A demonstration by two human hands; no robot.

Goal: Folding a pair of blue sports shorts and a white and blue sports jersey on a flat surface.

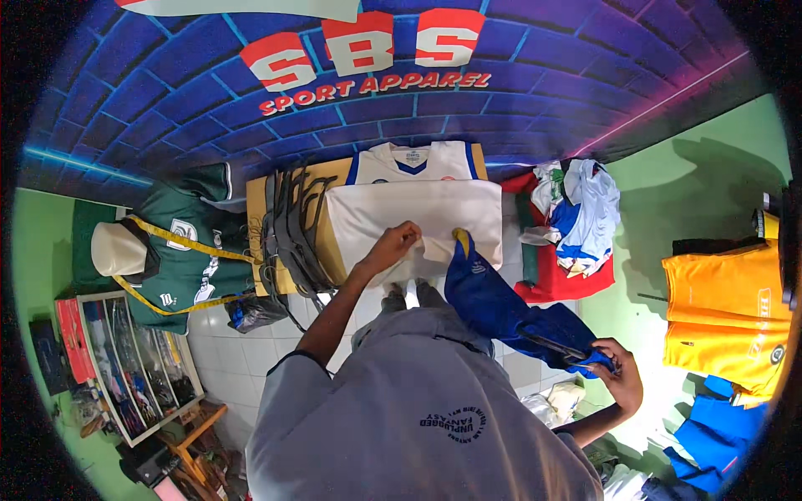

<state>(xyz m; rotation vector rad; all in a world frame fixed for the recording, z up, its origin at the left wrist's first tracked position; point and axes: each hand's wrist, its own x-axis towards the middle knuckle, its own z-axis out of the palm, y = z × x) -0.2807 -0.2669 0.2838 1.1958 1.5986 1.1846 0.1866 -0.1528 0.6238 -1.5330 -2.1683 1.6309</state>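
Note:
My right hand (pixel 617 371), out to the side, grips the gathered end of a blue garment (pixel 495 291) with a small patch of yellow at its far tip. The cloth stretches in a bunched strip from that hand towards the table, and its exact kind is hard to tell. My left hand (pixel 399 243) is over the table with its fingers curled together and nothing visible in them. Beneath it lies a white sleeveless jersey (pixel 410 203) with blue trim, spread on the table with its neck away from me.
Black clothes hangers (pixel 291 232) lie along the left of the wooden tabletop (pixel 341 175). Further left, a mannequin (pixel 119 248) wears a green jersey (pixel 175 275) and a yellow tape measure (pixel 188 241). Rumpled garments (pixel 589 200) are piled at right. An orange jersey (pixel 714 313) hangs at far right.

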